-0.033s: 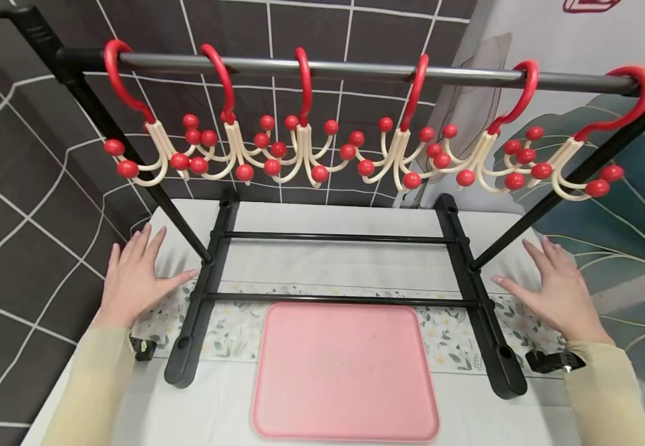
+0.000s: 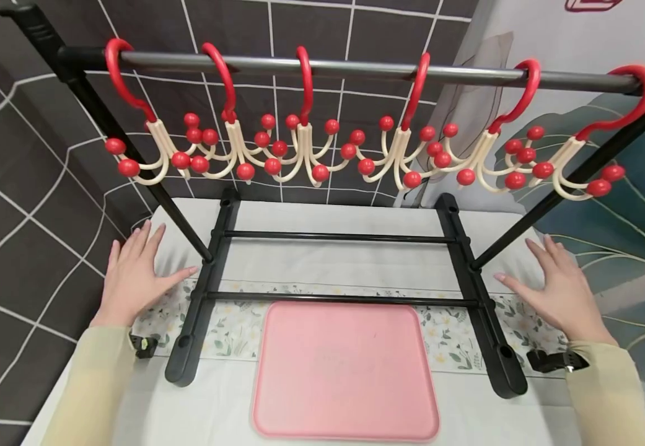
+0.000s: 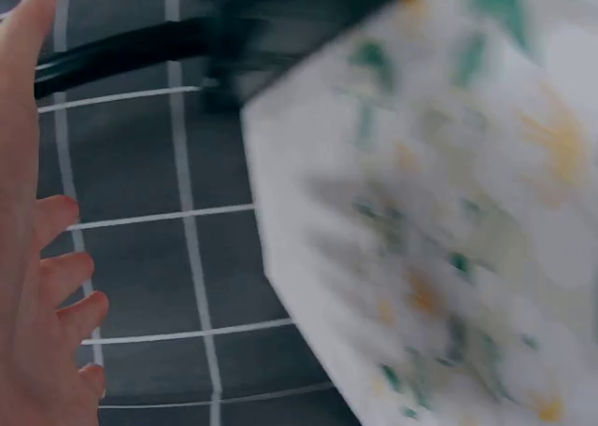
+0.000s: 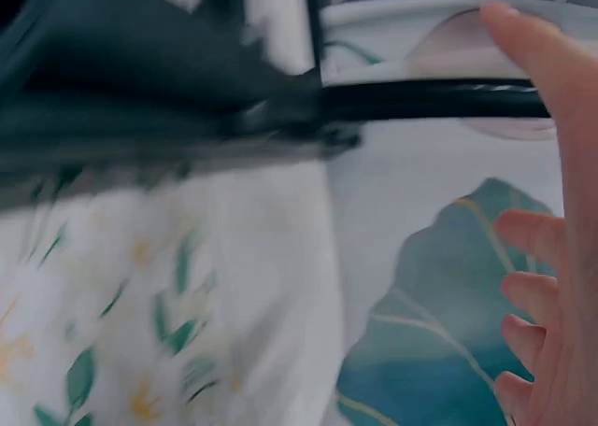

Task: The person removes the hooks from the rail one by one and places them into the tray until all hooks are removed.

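Observation:
My left hand (image 2: 132, 275) is to the left of a black rack's left foot bar (image 2: 194, 316), fingers straight and spread, holding nothing. On the far side my right hand (image 2: 564, 291) is beside the right foot bar (image 2: 492, 334), also with spread fingers and nothing held. Several claw hangers with red hooks (image 2: 307, 80) and cream prongs tipped with red balls hang from the rack's grey top rail (image 2: 355, 67). In the wrist views, the left hand (image 3: 19, 220) and right hand (image 4: 575, 258) show at the outer edges, apart from the black rack parts.
A pink tray (image 2: 344, 371) lies in front of the rack on a white cloth with a floral band (image 2: 233, 334). Dark tiled wall (image 2: 15, 248) stands at the left and back. A curtain with leaf print (image 2: 634, 217) hangs at the right.

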`<act>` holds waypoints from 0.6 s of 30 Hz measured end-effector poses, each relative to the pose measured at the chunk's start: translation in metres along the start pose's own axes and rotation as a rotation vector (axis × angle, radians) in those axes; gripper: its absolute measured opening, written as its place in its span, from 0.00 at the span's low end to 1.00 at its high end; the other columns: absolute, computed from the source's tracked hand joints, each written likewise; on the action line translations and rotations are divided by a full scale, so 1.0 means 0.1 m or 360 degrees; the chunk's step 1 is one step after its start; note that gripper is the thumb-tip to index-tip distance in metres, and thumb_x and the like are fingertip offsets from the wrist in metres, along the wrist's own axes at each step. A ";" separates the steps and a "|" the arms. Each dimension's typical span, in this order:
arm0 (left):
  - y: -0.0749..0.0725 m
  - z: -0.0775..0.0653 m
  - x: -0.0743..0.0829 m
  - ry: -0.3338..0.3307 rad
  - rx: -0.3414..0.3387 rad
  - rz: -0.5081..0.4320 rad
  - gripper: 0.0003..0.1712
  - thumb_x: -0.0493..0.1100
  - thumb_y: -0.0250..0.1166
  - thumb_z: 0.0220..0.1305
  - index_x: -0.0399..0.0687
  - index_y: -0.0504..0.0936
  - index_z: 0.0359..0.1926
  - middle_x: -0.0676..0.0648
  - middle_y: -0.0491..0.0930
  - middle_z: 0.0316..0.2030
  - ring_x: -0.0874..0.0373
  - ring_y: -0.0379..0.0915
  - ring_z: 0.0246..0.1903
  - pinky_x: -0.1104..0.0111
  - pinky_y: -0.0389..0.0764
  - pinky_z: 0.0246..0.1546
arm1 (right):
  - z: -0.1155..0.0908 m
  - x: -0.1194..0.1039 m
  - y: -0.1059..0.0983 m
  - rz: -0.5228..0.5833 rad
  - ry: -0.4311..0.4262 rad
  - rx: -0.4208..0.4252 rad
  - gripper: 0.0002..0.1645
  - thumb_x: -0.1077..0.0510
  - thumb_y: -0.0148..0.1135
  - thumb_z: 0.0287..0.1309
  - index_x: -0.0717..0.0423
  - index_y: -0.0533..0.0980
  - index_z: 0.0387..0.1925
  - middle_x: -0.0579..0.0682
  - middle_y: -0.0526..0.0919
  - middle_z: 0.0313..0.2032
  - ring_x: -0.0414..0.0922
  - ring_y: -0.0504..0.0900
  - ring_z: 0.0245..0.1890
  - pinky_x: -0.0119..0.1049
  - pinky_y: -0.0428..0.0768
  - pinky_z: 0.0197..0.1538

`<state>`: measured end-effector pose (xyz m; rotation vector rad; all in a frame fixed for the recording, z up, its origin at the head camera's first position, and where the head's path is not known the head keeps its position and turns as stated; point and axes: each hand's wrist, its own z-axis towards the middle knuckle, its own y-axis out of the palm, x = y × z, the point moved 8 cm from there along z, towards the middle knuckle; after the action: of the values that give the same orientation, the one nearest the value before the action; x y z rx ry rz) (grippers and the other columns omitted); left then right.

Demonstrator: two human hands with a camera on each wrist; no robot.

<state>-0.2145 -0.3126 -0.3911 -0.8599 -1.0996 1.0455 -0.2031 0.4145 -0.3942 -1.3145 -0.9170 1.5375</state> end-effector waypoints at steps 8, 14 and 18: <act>-0.38 0.12 0.19 -0.0120 0.0283 -0.0596 0.49 0.54 0.75 0.62 0.49 0.62 0.78 0.39 0.63 0.74 0.42 0.57 0.73 0.48 0.51 0.75 | -0.02 -0.12 -0.61 0.0452 0.0295 0.0434 0.34 0.48 0.58 0.73 0.53 0.65 0.75 0.45 0.59 0.76 0.52 0.57 0.76 0.51 0.54 0.76; -0.53 0.19 0.25 -0.0252 0.0522 -0.1114 0.38 0.43 0.76 0.62 0.52 0.73 0.71 0.47 0.75 0.66 0.55 0.74 0.63 0.68 0.70 0.66 | -0.12 -0.21 -1.09 0.0812 0.0567 0.0863 0.23 0.50 0.60 0.73 0.42 0.77 0.66 0.36 0.78 0.62 0.27 0.76 0.56 0.21 0.66 0.63; -0.55 0.27 0.28 -0.0288 0.0608 -0.1367 0.35 0.36 0.75 0.61 0.47 0.76 0.69 0.45 0.79 0.61 0.60 0.79 0.54 0.69 0.76 0.59 | -0.21 -0.40 -1.33 0.0938 0.0682 0.0986 0.21 0.49 0.53 0.77 0.39 0.76 0.67 0.36 0.78 0.62 0.28 0.72 0.56 0.21 0.62 0.62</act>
<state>-0.2248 -0.3013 -0.3258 0.0489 -1.1984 0.5669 -0.1594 0.4210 -0.2605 -1.4105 0.2431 1.6733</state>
